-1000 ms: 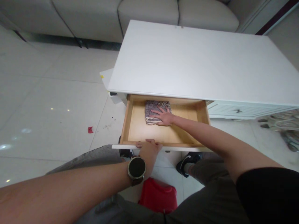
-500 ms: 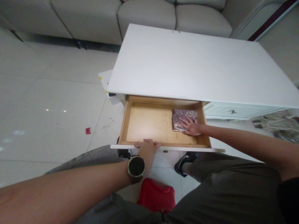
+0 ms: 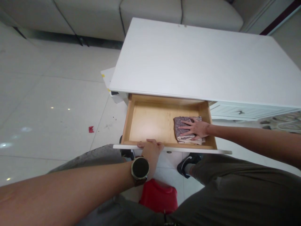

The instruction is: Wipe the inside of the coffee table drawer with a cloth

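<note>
A wooden drawer (image 3: pixel 150 122) is pulled out from a white coffee table (image 3: pixel 199 62). My left hand (image 3: pixel 151 150), a watch on its wrist, has its fingers hooked over the top edge of the drawer's white front panel (image 3: pixel 195 150). Inside the drawer, at its right end, lies a folded purple-grey patterned cloth (image 3: pixel 178 126). My right hand (image 3: pixel 197 128) rests flat on that cloth with its fingers spread. The cloth sits close to the drawer's front wall, and part of it is hidden under the hand.
Behind the table stands a grey sofa (image 3: pixel 94 18). A second drawer (image 3: pixel 254 111), shut, is to the right. White boxes (image 3: pixel 109 78) are by the table's left side. A red stool (image 3: pixel 160 196) is between my legs, and a red scrap (image 3: pixel 91 129) lies on the tiles.
My right hand and the cloth under it have moved toward the drawer's front. My left hand keeps its hold on the front panel. The view has shifted slightly.
</note>
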Demonstrator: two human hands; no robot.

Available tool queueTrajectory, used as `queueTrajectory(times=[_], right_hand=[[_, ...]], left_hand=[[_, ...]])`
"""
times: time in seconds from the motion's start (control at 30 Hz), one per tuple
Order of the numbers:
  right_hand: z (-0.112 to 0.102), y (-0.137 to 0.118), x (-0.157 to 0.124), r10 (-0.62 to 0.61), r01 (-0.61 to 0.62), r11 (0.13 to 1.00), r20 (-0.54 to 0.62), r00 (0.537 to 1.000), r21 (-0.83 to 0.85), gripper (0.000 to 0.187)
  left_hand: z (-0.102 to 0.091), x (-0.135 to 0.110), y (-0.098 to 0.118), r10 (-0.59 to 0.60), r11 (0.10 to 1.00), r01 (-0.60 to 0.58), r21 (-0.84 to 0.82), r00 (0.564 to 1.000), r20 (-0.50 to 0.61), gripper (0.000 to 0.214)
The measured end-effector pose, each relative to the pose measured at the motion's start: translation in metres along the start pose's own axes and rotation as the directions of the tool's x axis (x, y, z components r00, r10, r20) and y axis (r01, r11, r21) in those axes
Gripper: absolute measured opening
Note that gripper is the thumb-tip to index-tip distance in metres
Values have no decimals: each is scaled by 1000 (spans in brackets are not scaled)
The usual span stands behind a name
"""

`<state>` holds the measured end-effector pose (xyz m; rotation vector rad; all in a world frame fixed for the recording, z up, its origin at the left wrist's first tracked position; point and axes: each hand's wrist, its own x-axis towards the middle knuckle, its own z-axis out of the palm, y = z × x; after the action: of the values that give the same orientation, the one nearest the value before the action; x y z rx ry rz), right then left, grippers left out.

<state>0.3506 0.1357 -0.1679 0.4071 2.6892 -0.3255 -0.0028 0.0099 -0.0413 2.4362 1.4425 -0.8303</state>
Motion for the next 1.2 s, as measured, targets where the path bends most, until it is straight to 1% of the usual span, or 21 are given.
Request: queueTrajectory(times=[0.13,0.2,0.27,0.37,0.47,0.53,0.6,0.67,0.73,0.8,0.87,0.93,1.0,1.1,1.13,1.2], right_hand=[[20,-10,17,43,-44,999,-84,996,-12,71],[20,-16,28,69,-70,998,-91,993,-1,72],[14,-21,40,93,-91,995,-65,994,32,71],[-2,-24,65,121,-119,989,-18,993,85,72],[-20,-25,99,101,-98,992,-31,994,81,75],[-32,-28,128,64,-61,997,-58,996,47,76],[-48,-36,161,30,-30,1000,-74,997,2,78],[-66,-48,195,2,-5,999,-62,998,-44,80],[-83,-60,226,-27,25,996,-25,999,-85,83],[-96,-66,249,-59,58,994,-9,998,-97,87],[-104,-61,261,-100,97,993,-37,994,-74,87],[-107,-46,265,-114,111,993,-91,989,-35,83],[-109,-26,267,-50,51,999,-134,990,1,80],[-113,0,277,114,-108,993,-139,984,50,78],[-115,6,281,146,-139,988,-129,981,62,77],[-114,11,290,160,-150,985,-126,979,82,77]], left_hand=[[1,-1,1,-23,997,21,-74,999,-23,48],[1,-1,1,-25,997,23,-73,999,-31,47],[1,-1,1,-26,998,25,-59,999,-19,47],[0,-1,1,-35,997,35,-72,999,2,47],[1,-1,1,-50,990,48,-136,999,-11,43],[3,0,1,-55,987,50,-155,998,-30,42],[4,1,1,-54,989,49,-141,998,-38,43],[4,1,1,-57,992,53,-116,998,-30,46],[4,2,2,-59,992,58,-110,998,-6,48],[4,3,1,-59,991,59,-122,998,7,47],[4,3,1,-53,991,53,-122,999,3,46],[5,4,1,-46,993,45,-109,999,-12,46],[5,4,1,-44,993,41,-107,999,-26,47],[4,3,1,-59,994,55,-89,997,-39,48],[4,2,1,-59,996,57,-74,998,-35,48],[2,1,0,-58,996,56,-62,998,-20,47]])
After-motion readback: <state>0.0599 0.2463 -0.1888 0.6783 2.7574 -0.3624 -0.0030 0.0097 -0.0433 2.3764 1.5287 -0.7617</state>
